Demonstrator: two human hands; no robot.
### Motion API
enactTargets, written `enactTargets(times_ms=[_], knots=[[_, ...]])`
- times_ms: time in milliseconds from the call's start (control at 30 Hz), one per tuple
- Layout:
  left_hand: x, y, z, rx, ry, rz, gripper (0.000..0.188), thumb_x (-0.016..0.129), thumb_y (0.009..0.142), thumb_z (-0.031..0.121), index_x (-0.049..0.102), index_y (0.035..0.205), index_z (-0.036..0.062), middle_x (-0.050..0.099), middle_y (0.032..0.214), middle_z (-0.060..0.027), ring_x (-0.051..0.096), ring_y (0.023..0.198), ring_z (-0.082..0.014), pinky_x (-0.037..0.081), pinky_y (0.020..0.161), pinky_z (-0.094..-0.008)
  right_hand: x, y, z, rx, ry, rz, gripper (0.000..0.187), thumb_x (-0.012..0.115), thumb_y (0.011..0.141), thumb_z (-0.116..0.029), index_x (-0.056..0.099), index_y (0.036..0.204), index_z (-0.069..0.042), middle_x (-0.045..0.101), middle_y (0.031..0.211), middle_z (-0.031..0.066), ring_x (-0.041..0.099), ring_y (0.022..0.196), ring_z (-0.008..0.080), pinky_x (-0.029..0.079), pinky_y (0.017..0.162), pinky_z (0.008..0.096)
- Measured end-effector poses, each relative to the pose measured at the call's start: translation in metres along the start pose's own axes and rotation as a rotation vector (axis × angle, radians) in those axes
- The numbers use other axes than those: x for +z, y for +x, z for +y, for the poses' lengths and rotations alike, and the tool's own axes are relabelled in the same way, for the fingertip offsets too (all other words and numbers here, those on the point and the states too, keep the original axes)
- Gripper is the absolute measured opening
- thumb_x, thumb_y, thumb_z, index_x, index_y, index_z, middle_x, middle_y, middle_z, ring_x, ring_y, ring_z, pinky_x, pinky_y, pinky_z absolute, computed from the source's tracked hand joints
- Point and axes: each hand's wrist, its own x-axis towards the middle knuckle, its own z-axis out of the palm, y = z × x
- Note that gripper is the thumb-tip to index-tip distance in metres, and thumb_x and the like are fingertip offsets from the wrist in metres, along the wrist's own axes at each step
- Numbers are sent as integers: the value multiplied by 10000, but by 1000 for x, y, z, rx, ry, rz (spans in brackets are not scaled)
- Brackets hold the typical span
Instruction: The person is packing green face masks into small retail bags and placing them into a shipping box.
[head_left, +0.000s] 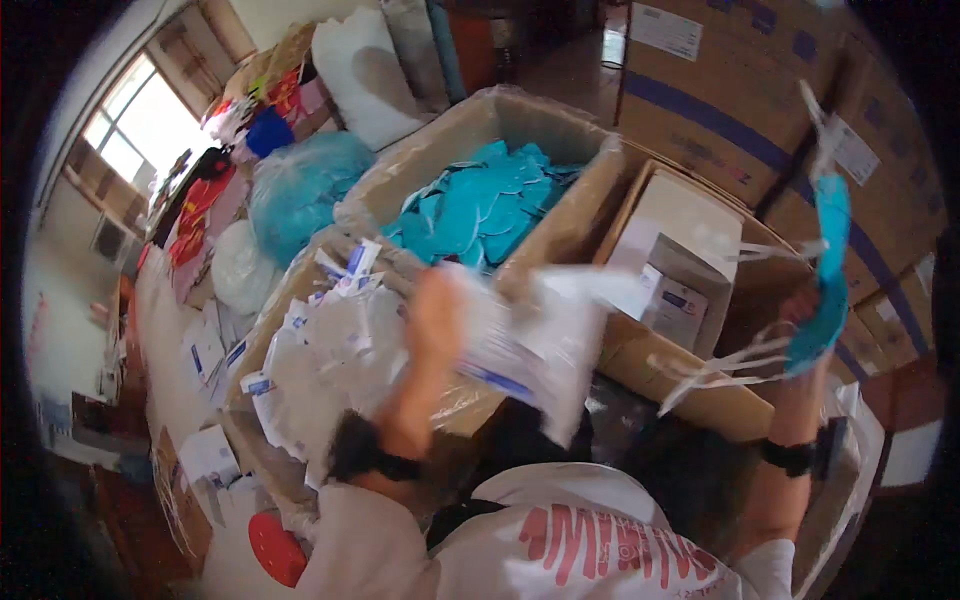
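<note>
My left hand [437, 318], blurred by motion, is closed on the edge of a white plastic bag [545, 340] with a blue printed band. The bag hangs in front of my body, above the boxes. Out to the right, my right hand [803, 305] grips a curved teal piece [831, 245] with thin white straps trailing from it; the piece partly hides the fingers. Similar teal pieces [480, 205] fill a plastic-lined carton in front of me. Below my left hand, a carton is heaped with white packets [345, 335] marked in blue.
An open carton [690, 395] at right holds small white boxes [675, 305]. Tall stacked cartons [730, 90] with purple tape stand behind it. At left lie a clear bag [310, 185] of teal items, a white pillow-like sack [365, 80] and a red round object [276, 548].
</note>
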Motion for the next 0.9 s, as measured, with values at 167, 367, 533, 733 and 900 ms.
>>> enactTargets(times_ms=[167, 367, 533, 733, 900], knots=[[-163, 56, -86, 245, 594, 536, 154, 483, 859, 105, 512, 934, -27, 569, 753, -111, 545, 634, -272, 436, 532, -329, -66, -10, -23, -106, -309, 289, 439, 471, 827, -496, 550, 946, -80, 534, 699, 22, 498, 518, 124, 403, 453, 230], [-141, -49, -233, 66, 845, -344, 534, 589, 773, 356, 448, 1184, 46, 430, 1221, -189, 369, 1128, -400, 255, 956, -496, 32, -44, 7, 39, -521, 387, 461, 545, 774, -528, 563, 969, -111, 493, 708, -4, 449, 578, 83, 358, 508, 214], [-90, -132, -299, -290, 809, -1131, 760, 614, 648, 503, 388, 1274, 136, 435, 1209, -175, 383, 1117, -357, 270, 923, -522, 46, -60, 14, -31, -493, 470, 360, 546, 808, -459, 532, 953, -130, 469, 726, -35, 442, 602, 72, 340, 517, 195], [-87, -180, -357, 59, 1092, -1588, 647, 589, 707, 371, 389, 1264, 112, 519, 1086, -145, 485, 998, -291, 374, 851, -410, -49, -85, -32, -41, -536, 580, 383, 536, 834, -382, 522, 1066, -77, 525, 840, 7, 513, 677, 103, 433, 581, 226], [-50, -139, -345, -439, 599, -1381, 589, 578, 725, 308, 404, 1251, 108, 536, 1057, -139, 511, 958, -254, 405, 802, -360, -82, -102, -40, -22, -588, 625, 406, 490, 865, -354, 489, 1141, -56, 534, 983, 37, 523, 801, 127, 445, 670, 250]])
